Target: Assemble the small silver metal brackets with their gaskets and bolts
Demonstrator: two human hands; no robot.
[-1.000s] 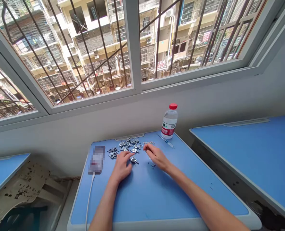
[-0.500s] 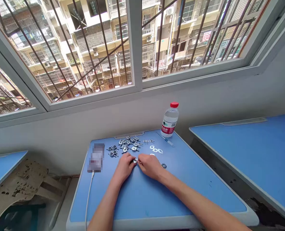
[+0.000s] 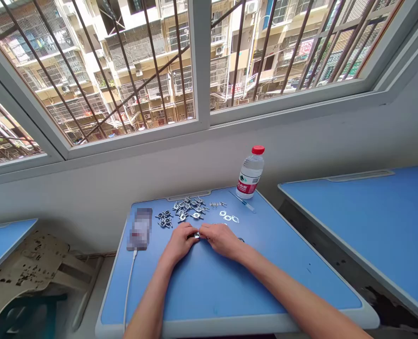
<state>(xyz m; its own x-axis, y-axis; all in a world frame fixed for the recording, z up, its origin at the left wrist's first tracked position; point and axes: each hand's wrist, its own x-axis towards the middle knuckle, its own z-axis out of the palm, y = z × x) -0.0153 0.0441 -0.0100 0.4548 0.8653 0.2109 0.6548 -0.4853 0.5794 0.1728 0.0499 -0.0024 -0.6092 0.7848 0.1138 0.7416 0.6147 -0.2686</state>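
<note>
A small shiny metal part point(image 3: 196, 235) sits between my two hands, low over the blue desk. My left hand point(image 3: 180, 242) pinches it from the left with thumb and forefinger. From the other side, my right hand point(image 3: 220, 239) has its fingers closed against the part; whatever they hold is hidden by the fingers. Beyond the left hand lies a pile of similar metal parts with stems point(image 3: 189, 207). A smaller group of dark-centred parts point(image 3: 164, 219) is left of it. Flat oval metal plates point(image 3: 228, 218) lie past my right hand, and a dark ring point(image 3: 241, 239) shows partly behind its wrist.
A water bottle with a red cap point(image 3: 250, 174) stands at the desk's back right, beside a thin blue-and-clear screwdriver-like tool point(image 3: 244, 203). Several tiny parts point(image 3: 216, 204) lie near the pile. A phone point(image 3: 140, 229) with a white cable point(image 3: 129, 287) is at left. Another blue desk point(image 3: 371, 212) stands right.
Both hands stay together at the metal part, and the right hand has turned slightly over it. The dark ring is now more covered by the right wrist. The whole view has shifted a little.
</note>
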